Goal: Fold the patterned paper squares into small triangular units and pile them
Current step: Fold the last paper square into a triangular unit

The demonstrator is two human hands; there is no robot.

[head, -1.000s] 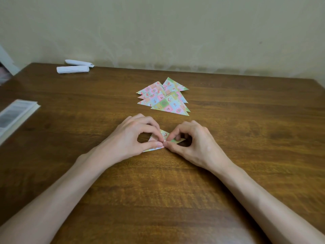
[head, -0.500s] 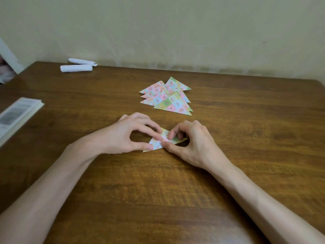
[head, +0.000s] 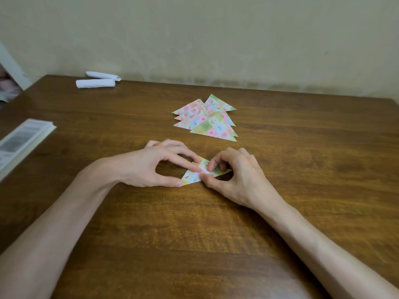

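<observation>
Lying flat on the surface [head: 302,180], near the front middle: a patterned triangle [head: 193,176]. Clamped at its left corner between thumb and forefinger of the left hand [head: 149,167]; pinched at its middle by the curled fingers [head: 212,164] of the right hand [head: 237,175]. Just behind, apart from both hands, a pile [head: 207,121] of folded triangles. Far left, two white rolls [head: 95,83] and a book [head: 21,139].
</observation>
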